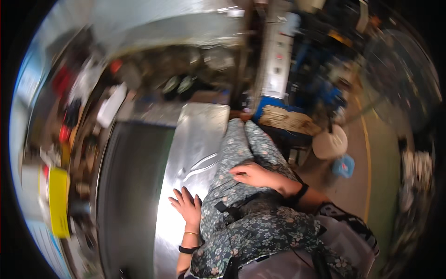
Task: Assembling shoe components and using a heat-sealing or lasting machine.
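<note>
My left hand (187, 206) is over the shiny metal tabletop (197, 125) on my left, fingers spread and nothing in them. A gold bangle and a dark band circle that wrist. My right hand (253, 175) is over my lap, above the dark floral apron (251, 228); its fingers reach to the left, loosely extended, with nothing visible in them. Ahead of my left hand, thin pale curved strips (202, 166) lie on the metal, apart from both hands; blur hides what they are.
A dark belt-like surface (134, 200) runs left of the metal top. Further left are a yellow panel (59, 202) and a white box (111, 105). Ahead right stand a blue-framed machine (278, 104), a cream container (330, 142), a light-blue container (343, 166) and a large round fan-like guard (399, 79).
</note>
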A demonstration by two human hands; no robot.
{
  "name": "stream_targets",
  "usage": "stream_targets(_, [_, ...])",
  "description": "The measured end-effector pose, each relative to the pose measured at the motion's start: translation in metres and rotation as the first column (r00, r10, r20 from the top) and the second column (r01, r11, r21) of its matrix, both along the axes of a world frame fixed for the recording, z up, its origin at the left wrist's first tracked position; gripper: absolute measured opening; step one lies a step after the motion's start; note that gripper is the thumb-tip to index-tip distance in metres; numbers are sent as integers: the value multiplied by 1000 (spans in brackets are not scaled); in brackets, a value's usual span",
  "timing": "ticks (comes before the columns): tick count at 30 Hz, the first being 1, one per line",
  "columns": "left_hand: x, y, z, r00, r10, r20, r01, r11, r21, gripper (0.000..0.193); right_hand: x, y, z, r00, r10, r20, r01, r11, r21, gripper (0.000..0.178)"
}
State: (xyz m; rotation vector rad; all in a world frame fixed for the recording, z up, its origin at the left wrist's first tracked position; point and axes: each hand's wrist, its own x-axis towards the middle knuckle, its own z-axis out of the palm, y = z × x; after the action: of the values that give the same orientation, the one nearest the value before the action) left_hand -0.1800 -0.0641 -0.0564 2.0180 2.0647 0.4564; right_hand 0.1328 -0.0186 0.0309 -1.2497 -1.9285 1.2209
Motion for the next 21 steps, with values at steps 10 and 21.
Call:
stream_targets(10, [7, 19, -42, 964, -140, -226, 171, 978, 122, 53, -13, -76, 243, 474, 646, -599, -405, 763, 503, 22])
stream_targets(21, [22, 17, -11, 986, -111, -124, 128, 982, 140, 50, -29, -122, 294, -147, 794, -590, -191, 562, 805, 26])
